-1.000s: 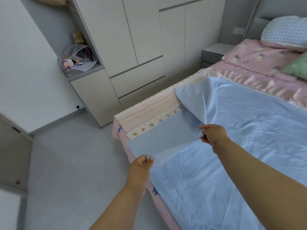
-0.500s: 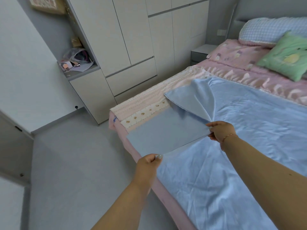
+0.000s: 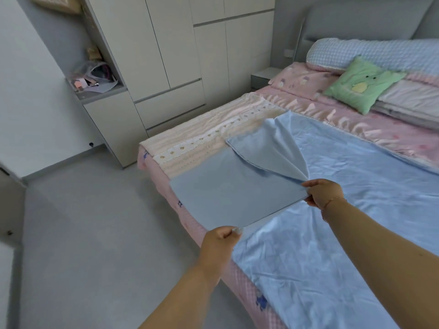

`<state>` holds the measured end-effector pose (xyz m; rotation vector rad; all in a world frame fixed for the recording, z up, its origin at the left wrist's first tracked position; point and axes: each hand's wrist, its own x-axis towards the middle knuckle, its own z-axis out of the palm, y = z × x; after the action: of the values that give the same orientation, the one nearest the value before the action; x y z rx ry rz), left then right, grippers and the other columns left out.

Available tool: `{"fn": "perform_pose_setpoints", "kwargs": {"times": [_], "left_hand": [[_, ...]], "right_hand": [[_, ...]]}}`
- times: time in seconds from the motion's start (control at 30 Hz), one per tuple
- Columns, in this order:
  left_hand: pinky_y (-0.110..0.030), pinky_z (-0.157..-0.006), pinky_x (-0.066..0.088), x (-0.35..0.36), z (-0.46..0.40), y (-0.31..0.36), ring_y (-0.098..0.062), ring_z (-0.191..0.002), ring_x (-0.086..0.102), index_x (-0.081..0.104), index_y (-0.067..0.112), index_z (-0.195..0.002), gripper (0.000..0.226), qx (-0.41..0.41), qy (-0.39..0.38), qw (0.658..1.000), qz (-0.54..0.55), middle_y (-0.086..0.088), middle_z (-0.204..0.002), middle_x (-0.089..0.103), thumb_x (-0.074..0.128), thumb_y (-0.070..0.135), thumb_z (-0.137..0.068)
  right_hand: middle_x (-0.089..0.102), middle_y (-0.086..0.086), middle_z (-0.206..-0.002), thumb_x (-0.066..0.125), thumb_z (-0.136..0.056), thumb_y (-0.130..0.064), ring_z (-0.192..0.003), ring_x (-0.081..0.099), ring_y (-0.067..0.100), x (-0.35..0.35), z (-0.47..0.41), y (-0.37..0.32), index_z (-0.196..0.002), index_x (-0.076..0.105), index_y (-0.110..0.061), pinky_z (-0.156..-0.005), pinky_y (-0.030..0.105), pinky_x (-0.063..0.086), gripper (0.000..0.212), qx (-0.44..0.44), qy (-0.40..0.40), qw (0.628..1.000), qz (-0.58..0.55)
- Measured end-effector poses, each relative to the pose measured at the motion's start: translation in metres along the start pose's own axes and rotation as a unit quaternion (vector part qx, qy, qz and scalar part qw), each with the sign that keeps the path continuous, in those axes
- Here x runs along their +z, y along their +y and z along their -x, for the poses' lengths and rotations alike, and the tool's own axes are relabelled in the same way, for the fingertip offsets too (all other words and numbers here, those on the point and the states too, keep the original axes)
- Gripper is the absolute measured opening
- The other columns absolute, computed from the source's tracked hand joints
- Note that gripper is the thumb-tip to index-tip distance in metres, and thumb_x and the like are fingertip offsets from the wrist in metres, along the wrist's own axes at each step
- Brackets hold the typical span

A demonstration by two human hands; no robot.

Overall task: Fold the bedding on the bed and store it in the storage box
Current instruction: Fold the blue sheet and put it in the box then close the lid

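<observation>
Bedding (image 3: 332,222) corner between both pinching hands (image 3: 268,217)

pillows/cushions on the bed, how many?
3 visible. Green cushion near the headboard; blue checked bolster behind it against the headboard; pink patterned pillow to the left of the cushion. More may lie out of frame to the right.

light: soft, even daylight | shadows: faint | focus: sharp | edges: wide-angle bowing
</observation>
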<state>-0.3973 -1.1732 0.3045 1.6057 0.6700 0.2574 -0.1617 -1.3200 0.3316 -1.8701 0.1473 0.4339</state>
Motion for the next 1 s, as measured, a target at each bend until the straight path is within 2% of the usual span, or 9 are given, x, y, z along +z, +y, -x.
{"fn": "perform_pose_setpoints", "kwargs": {"times": [0.17, 0.3, 0.43, 0.6, 0.73, 0.87, 1.0], "left_hand": [[-0.022, -0.05, 0.017, 0.047, 0.041, 0.002, -0.01, -0.055, 0.018, 0.029, 0.022, -0.059, 0.048, 0.005, 0.008, 1.0, 0.003, 0.003, -0.059, 0.019, 0.061, 0.017, -0.094], [-0.023, -0.052, 0.017, 0.086, 0.071, -0.003, -0.01, -0.056, 0.019, 0.028, 0.015, -0.061, 0.046, 0.015, 0.027, 1.0, -0.005, 0.001, -0.06, 0.019, 0.059, 0.018, -0.095], [-0.022, -0.049, 0.019, 0.129, 0.106, -0.009, -0.011, -0.055, 0.022, 0.033, -0.002, -0.063, 0.045, -0.003, 0.068, 0.998, -0.003, -0.007, -0.063, 0.022, 0.059, 0.017, -0.095], [-0.021, -0.051, 0.02, 0.179, 0.147, -0.017, -0.018, -0.064, 0.022, 0.042, -0.005, -0.063, 0.04, -0.019, 0.105, 0.994, -0.011, -0.007, -0.067, 0.028, 0.059, 0.013, -0.094], [-0.023, -0.053, 0.019, 0.214, 0.179, -0.024, -0.012, -0.058, 0.021, 0.039, 0.003, -0.063, 0.037, -0.006, 0.107, 0.994, -0.011, -0.005, -0.063, 0.022, 0.06, 0.009, -0.093], [-0.019, -0.049, 0.018, 0.237, 0.2, -0.032, -0.007, -0.054, 0.019, 0.039, -0.002, -0.06, 0.04, -0.012, 0.103, 0.995, -0.009, 0.002, -0.059, 0.021, 0.06, 0.008, -0.093], [-0.018, -0.049, 0.018, 0.264, 0.232, -0.036, -0.007, -0.055, 0.019, 0.036, 0.017, -0.059, 0.042, -0.005, 0.1, 0.995, -0.004, 0.006, -0.058, 0.021, 0.06, 0.011, -0.094]], "right_hand": [[0.055, 0.011, -0.067, 0.043, -0.088, 0.01, -0.054, 0.053, 0.02, -0.05, 0.01, 0.016, -0.08, 0.062, -0.013, -0.035, 0.015, 0.046, 0.032, -0.005, -0.014, 1.0, 0.019], [0.056, 0.011, -0.067, 0.044, -0.088, 0.01, -0.054, 0.053, 0.02, -0.088, 0.01, 0.038, -0.076, 0.062, -0.014, -0.037, 0.016, 0.046, 0.033, -0.011, -0.036, 0.999, 0.035], [0.057, 0.01, -0.066, 0.045, -0.088, 0.009, -0.053, 0.054, 0.019, -0.126, 0.011, 0.058, -0.084, 0.065, -0.011, -0.049, 0.023, 0.051, 0.029, -0.02, -0.06, 0.997, 0.036], [0.056, 0.01, -0.065, 0.045, -0.089, 0.009, -0.053, 0.053, 0.018, -0.177, 0.021, 0.09, -0.085, 0.065, -0.01, -0.038, 0.013, 0.047, 0.028, -0.032, -0.095, 0.994, 0.048], [0.059, 0.011, -0.066, 0.044, -0.087, 0.009, -0.055, 0.054, 0.019, -0.21, 0.028, 0.118, -0.089, 0.067, -0.008, -0.051, 0.024, 0.048, 0.03, -0.024, -0.095, 0.993, 0.062], [0.059, 0.011, -0.067, 0.044, -0.087, 0.01, -0.055, 0.054, 0.019, -0.236, 0.036, 0.137, -0.087, 0.067, -0.009, -0.055, 0.025, 0.047, 0.03, -0.021, -0.088, 0.994, 0.061], [0.059, 0.011, -0.066, 0.044, -0.086, 0.01, -0.054, 0.053, 0.02, -0.269, 0.051, 0.156, -0.088, 0.068, -0.009, -0.055, 0.026, 0.047, 0.03, -0.025, -0.081, 0.994, 0.067]]}}
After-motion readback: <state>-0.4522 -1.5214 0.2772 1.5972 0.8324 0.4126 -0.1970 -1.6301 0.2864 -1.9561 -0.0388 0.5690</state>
